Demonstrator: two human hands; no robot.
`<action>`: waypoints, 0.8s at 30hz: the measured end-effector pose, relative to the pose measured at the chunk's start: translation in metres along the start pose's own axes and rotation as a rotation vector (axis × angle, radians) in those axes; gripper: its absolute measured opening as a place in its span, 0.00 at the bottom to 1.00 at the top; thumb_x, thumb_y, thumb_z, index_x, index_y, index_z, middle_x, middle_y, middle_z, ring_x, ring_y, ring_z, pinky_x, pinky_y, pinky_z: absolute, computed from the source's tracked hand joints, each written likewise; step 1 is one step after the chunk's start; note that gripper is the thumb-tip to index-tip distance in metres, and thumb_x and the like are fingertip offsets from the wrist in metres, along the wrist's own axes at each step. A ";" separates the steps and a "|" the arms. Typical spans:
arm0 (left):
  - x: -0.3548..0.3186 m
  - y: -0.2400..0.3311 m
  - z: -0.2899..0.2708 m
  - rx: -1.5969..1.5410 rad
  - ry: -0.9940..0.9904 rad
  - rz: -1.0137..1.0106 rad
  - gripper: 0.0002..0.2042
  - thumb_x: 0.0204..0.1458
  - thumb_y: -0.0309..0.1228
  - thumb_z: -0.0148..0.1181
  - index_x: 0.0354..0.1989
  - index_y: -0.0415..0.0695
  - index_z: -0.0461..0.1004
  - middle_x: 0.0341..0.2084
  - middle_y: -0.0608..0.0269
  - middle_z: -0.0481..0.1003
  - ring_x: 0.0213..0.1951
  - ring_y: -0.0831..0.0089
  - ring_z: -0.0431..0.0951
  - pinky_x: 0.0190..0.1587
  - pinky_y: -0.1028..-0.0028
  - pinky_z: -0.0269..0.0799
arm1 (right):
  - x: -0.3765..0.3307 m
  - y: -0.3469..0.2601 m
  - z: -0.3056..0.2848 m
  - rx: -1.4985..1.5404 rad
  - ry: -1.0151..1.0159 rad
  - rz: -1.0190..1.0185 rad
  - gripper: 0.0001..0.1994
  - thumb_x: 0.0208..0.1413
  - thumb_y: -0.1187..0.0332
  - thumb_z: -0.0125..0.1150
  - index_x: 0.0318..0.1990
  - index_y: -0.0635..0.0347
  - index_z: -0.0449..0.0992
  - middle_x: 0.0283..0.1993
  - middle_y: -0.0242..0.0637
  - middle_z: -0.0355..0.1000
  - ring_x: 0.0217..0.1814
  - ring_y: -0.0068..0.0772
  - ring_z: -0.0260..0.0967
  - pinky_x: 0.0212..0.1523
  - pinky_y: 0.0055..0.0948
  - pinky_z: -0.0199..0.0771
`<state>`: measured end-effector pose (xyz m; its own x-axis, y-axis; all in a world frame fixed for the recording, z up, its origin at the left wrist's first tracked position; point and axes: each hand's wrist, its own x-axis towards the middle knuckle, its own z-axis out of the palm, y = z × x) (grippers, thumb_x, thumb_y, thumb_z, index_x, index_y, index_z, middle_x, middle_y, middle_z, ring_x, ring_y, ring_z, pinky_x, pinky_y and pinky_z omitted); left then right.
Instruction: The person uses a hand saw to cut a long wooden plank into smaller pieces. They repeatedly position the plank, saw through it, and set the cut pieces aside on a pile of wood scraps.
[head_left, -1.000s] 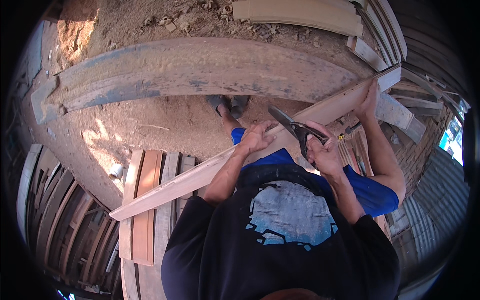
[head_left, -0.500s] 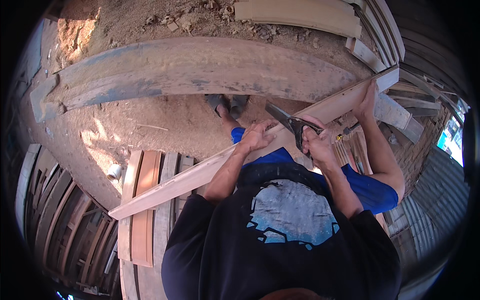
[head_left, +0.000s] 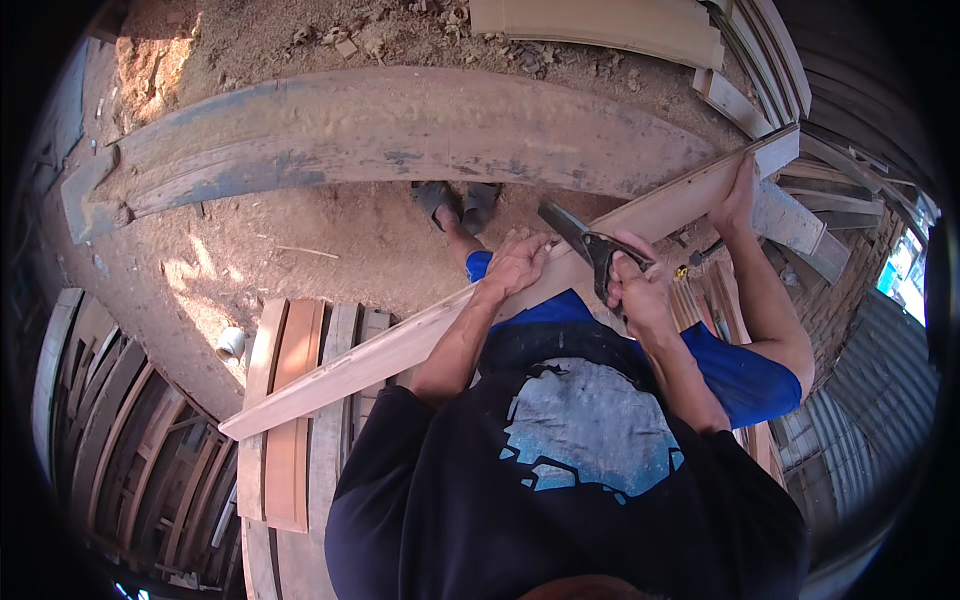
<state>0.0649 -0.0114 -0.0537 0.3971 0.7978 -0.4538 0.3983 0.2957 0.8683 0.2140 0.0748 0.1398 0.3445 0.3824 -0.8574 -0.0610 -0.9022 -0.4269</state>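
A long pale wooden board (head_left: 365,360) runs slantwise from the lower left to the upper right in front of my body. My left hand (head_left: 517,265) grips its edge near the middle, fingers curled over the wood. In my right hand (head_left: 640,283) is a handsaw (head_left: 606,262), held by its dark handle with the fingers wrapped round it. The saw's blade (head_left: 563,222) points forward and left across the board, close to my left hand. Where its teeth meet the wood is hidden. My bare right foot (head_left: 736,190) presses against the board towards its far right end.
Ahead, a wide, dusty plank (head_left: 400,130) crosses the sawdust-covered ground. Boards (head_left: 290,420) lie at my left, beside a stack of timber (head_left: 130,440). More planks (head_left: 610,35) are piled at the far right. A white cup (head_left: 230,343) stands on the ground.
The handsaw and my right hand have shifted very slightly to the right. My left hand keeps its hold on the board, which has hardly moved.
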 end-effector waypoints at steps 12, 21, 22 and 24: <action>0.006 0.006 -0.003 0.001 -0.058 -0.093 0.15 0.61 0.34 0.52 0.55 0.53 0.76 0.43 0.50 0.74 0.54 0.51 0.71 0.61 0.55 0.64 | -0.013 -0.022 -0.008 -0.108 -0.034 0.001 0.17 0.64 0.77 0.53 0.59 0.67 0.68 0.24 0.30 0.67 0.16 0.17 0.59 0.15 0.22 0.60; 0.000 0.013 -0.003 -0.022 -0.063 -0.113 0.15 0.60 0.34 0.52 0.54 0.53 0.77 0.44 0.50 0.74 0.53 0.50 0.72 0.59 0.53 0.65 | 0.032 0.006 0.011 -0.050 -0.011 0.032 0.18 0.64 0.78 0.53 0.61 0.67 0.67 0.24 0.30 0.66 0.16 0.18 0.59 0.15 0.23 0.61; -0.001 0.015 -0.003 -0.022 -0.060 -0.131 0.15 0.60 0.34 0.52 0.54 0.53 0.77 0.44 0.50 0.75 0.53 0.50 0.72 0.59 0.53 0.66 | 0.033 0.005 0.012 -0.031 -0.020 0.031 0.18 0.64 0.78 0.53 0.61 0.67 0.67 0.24 0.30 0.66 0.16 0.18 0.59 0.15 0.23 0.61; 0.003 0.014 -0.003 -0.005 -0.021 -0.127 0.14 0.60 0.34 0.52 0.53 0.52 0.78 0.44 0.50 0.75 0.53 0.50 0.72 0.58 0.54 0.66 | 0.005 -0.009 -0.003 -0.019 -0.014 0.033 0.17 0.64 0.78 0.53 0.60 0.66 0.68 0.24 0.30 0.66 0.16 0.18 0.58 0.15 0.23 0.61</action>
<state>0.0695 -0.0035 -0.0424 0.3613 0.7424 -0.5641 0.4424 0.3961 0.8046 0.2193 0.0844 0.1398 0.3294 0.3555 -0.8747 -0.0538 -0.9178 -0.3933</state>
